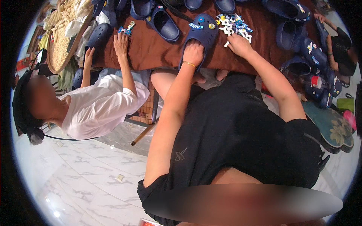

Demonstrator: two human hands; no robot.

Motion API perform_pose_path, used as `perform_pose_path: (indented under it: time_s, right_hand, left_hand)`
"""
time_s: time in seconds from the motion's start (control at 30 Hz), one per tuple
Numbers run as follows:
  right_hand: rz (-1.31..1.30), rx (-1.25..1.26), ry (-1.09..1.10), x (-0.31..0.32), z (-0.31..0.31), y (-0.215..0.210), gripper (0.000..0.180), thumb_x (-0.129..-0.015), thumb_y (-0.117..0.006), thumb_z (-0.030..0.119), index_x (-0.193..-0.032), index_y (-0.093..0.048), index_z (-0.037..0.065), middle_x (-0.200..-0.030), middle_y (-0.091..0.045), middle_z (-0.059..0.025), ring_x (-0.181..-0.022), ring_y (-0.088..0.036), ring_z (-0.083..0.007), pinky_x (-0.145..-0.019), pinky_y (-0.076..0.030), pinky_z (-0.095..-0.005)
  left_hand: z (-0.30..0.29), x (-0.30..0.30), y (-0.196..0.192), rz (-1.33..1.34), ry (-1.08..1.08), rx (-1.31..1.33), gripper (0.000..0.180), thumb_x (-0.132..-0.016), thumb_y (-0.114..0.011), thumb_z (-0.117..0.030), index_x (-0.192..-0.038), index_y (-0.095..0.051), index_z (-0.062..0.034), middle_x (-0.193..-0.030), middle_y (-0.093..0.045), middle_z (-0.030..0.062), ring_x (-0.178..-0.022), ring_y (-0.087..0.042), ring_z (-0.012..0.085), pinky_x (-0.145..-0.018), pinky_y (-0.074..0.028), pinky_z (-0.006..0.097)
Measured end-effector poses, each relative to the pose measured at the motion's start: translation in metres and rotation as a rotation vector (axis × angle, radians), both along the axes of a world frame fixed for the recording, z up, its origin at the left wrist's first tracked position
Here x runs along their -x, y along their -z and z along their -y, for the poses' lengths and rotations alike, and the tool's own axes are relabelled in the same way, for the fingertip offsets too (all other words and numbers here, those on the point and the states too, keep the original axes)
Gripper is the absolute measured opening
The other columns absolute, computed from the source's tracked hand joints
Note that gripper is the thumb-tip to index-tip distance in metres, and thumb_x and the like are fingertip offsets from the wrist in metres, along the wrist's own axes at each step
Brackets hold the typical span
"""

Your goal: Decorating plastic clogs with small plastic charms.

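Observation:
My left hand (193, 53), with a gold-coloured bracelet at the wrist, reaches inside a navy blue clog (203, 28), its fingertips hidden under the vamp. A blue ribbon-shaped charm, a blue flower charm and a round yellow-and-white charm sit on top of that clog. To its right, my right hand (239, 46) lies at the near side of a pile of white, blue and yellow shoe charms (237, 24). Its fingers are drawn together there, and what they pinch, if anything, is hidden.
A brown cloth (151, 56) covers the table. An undecorated navy clog (165, 25) lies left of mine; decorated clogs (315, 54) crowd the right side. At left, a person in white (105, 103) touches a small charm group (126, 29) beside a shallow basket (62, 45). Another person (341, 52) is far right.

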State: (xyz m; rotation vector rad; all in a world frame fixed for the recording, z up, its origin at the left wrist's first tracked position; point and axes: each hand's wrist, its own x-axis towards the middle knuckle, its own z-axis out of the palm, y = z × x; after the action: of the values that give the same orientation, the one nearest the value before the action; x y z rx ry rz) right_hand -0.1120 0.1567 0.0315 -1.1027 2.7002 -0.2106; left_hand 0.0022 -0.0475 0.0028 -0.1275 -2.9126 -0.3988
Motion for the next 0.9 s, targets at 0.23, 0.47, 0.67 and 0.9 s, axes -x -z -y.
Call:
perform_pose_path:
  time_s: [0.23,0.47,0.67,0.9]
  right_hand:
    - [-0.123,0.144,-0.058,0.000,-0.008,0.009,0.025,-0.070,-0.061,0.019,-0.086,-0.051,0.003,-0.083,-0.051,-0.0139,-0.080,-0.054,-0.0315,-0.069,-0.045,-0.0413]
    - [0.705,0.714,0.340,-0.004,0.028,-0.004,0.022,-0.075,-0.056,0.013,-0.095,-0.052,0.003,-0.080,-0.058,-0.0103,-0.068,-0.059,-0.0233,-0.062,-0.048,-0.0295]
    - [1.401,1.084,0.622,-0.008,0.041,0.001,0.018,-0.081,-0.054,0.013,-0.095,-0.050,0.002,-0.085,-0.056,-0.0068,-0.073,-0.057,-0.0137,-0.063,-0.048,-0.0245]
    - [1.151,0.887,0.668,-0.022,0.053,0.001,0.021,-0.079,-0.058,0.020,-0.091,-0.049,0.004,-0.078,-0.055,-0.0034,-0.063,-0.056,-0.0098,-0.052,-0.049,-0.0214]
  left_hand:
    - [0.001,0.001,-0.002,0.014,-0.001,-0.010,0.015,-0.073,-0.041,-0.013,-0.066,-0.052,-0.0072,-0.069,-0.053,0.0112,-0.071,-0.053,0.0278,-0.065,-0.042,0.039]
    - [-0.001,0.000,-0.001,0.031,-0.016,0.007,0.015,-0.073,-0.041,-0.014,-0.066,-0.053,-0.0070,-0.069,-0.053,0.0112,-0.071,-0.054,0.0273,-0.065,-0.042,0.039]
    - [-0.002,0.001,-0.003,-0.013,-0.013,0.005,0.016,-0.073,-0.043,-0.014,-0.065,-0.054,-0.0075,-0.067,-0.055,0.0103,-0.069,-0.055,0.0263,-0.062,-0.044,0.038]
    - [0.000,-0.001,0.001,-0.020,-0.014,-0.012,0.017,-0.074,-0.042,-0.015,-0.064,-0.053,-0.0072,-0.067,-0.052,0.0096,-0.068,-0.053,0.0266,-0.063,-0.042,0.039]
